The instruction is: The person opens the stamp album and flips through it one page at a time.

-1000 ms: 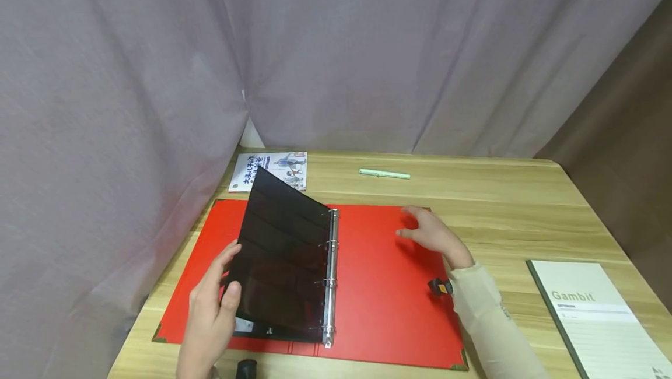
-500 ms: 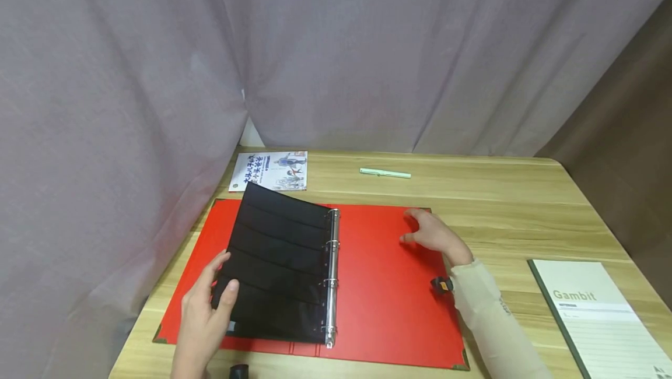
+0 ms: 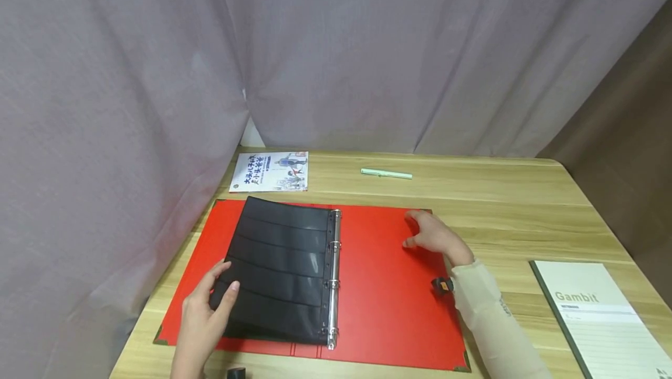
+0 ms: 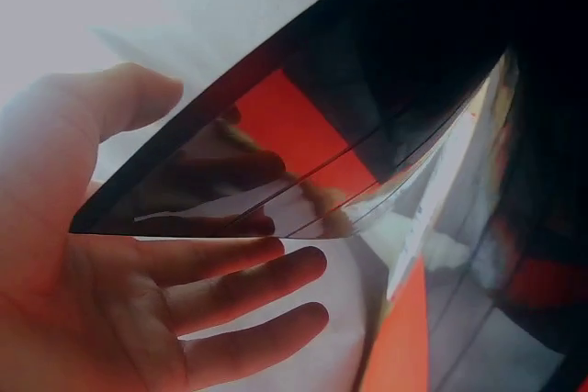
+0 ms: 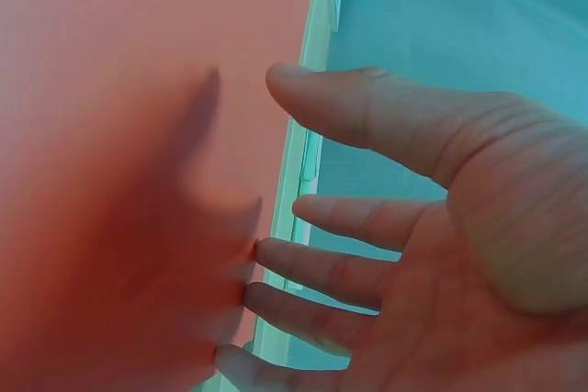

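Wooden table (image 3: 499, 204) bearing an open red binder (image 3: 388, 285): the left hand (image 3: 202, 315) pinches the outer edge of a black pocket sheet (image 3: 280, 274) (nearly flat on the left cover, not yet released), the right hand (image 3: 433, 236), fingers spread, pressing the right cover.

The head camera looks forward and down from above the near edge of the table (image 3: 525, 204), far enough back to take in the whole open red binder (image 3: 388, 285) with the curtain behind it. The left wrist camera sits right under the left hand (image 4: 138, 300), facing up along the black sleeve page (image 4: 386, 80) at the binder's left half, very close. The right wrist camera hugs the right hand (image 5: 441, 254) at the binder's right cover (image 5: 119, 153); both wrist views share the binder with the head view
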`<state>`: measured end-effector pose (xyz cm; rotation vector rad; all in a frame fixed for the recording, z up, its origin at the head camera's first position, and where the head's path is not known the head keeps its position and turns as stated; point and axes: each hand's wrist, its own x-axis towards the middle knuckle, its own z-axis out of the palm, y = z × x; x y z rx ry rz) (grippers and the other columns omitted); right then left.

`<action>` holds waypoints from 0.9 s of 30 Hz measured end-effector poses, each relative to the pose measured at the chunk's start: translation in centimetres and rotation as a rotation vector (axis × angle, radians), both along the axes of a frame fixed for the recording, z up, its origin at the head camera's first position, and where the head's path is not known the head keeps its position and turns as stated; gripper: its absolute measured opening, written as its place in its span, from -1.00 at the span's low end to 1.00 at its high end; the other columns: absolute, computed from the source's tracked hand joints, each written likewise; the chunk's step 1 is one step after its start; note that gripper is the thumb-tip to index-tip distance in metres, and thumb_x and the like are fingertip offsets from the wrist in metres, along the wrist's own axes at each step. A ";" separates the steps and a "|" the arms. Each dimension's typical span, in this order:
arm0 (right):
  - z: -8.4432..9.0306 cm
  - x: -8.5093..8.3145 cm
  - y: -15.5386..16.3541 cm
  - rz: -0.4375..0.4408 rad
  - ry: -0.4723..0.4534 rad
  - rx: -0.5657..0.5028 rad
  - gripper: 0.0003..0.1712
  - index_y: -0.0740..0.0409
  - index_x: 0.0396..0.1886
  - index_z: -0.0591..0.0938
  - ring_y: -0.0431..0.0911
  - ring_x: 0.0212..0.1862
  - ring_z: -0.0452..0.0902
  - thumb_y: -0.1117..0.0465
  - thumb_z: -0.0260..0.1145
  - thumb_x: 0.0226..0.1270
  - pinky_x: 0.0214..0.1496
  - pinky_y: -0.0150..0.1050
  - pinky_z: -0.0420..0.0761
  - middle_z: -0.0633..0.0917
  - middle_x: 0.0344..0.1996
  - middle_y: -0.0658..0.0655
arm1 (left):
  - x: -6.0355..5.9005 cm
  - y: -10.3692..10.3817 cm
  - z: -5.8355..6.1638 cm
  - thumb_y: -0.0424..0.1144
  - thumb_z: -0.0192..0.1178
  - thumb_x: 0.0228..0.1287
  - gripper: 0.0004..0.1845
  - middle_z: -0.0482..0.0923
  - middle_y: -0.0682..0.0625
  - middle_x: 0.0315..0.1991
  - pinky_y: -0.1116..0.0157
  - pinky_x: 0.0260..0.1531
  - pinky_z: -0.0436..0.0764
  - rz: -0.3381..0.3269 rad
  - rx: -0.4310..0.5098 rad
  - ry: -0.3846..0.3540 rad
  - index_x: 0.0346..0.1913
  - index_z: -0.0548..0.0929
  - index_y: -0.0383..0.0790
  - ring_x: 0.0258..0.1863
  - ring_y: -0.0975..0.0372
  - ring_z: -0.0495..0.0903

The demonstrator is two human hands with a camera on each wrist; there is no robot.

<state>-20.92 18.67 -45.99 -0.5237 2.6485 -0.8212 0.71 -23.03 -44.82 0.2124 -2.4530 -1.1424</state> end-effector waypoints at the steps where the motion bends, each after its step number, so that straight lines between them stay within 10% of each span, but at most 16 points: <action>1: 0.0 0.0 0.1 -0.004 -0.004 -0.005 -0.14 0.59 0.34 0.34 0.39 0.37 0.28 0.35 0.52 0.12 0.37 0.24 0.30 0.42 0.32 0.53 | 0.0 -0.1 -0.1 -0.29 0.34 0.33 -0.57 0.60 -0.23 0.21 -0.02 0.05 0.52 -0.003 0.003 -0.017 0.23 0.61 -0.28 0.09 -0.17 0.61; 6: 0.2 -0.1 0.5 -0.018 -0.024 -0.010 -0.15 0.56 0.36 0.34 0.36 0.35 0.32 0.35 0.52 0.13 0.34 0.23 0.35 0.42 0.33 0.50 | -0.3 -0.4 -0.6 -0.24 0.33 0.35 -0.55 0.56 -0.30 0.23 -0.26 0.08 0.48 -0.015 0.024 -0.087 0.25 0.59 -0.29 0.15 -0.23 0.56; 27: 0.6 0.4 0.5 0.060 0.008 0.054 -0.13 0.56 0.33 0.38 0.37 0.32 0.34 0.31 0.56 0.07 0.35 0.21 0.34 0.46 0.28 0.50 | -0.9 -0.9 -2.2 -0.20 0.26 0.40 -0.50 0.56 -0.44 0.15 -0.23 0.12 0.48 -0.041 -0.102 -0.343 0.27 0.52 -0.45 0.16 -0.28 0.54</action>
